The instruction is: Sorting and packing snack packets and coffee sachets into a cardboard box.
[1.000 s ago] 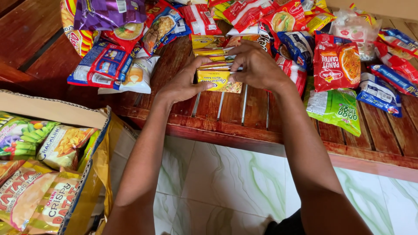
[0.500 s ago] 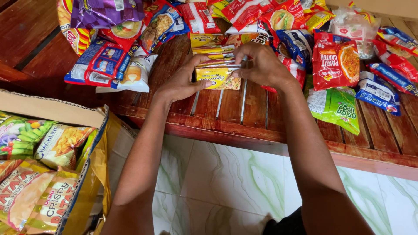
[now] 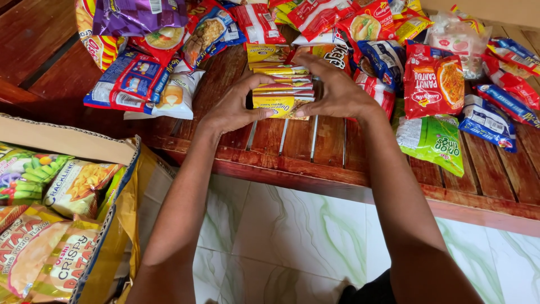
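Hands — left hand [image 3: 233, 107], right hand [image 3: 337, 90] — clasp flat yellow packets [image 3: 283, 90] stacked on slatted table [image 3: 292, 141].

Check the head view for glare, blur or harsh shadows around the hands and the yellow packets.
Head view: soft, even light with no harsh shadows; left hand, right hand and the stack of yellow packets between them are sharp; mild glare on the glossy red noodle packet and on the slatted wooden table; slight wide-angle stretch at the cardboard box by the left edge.
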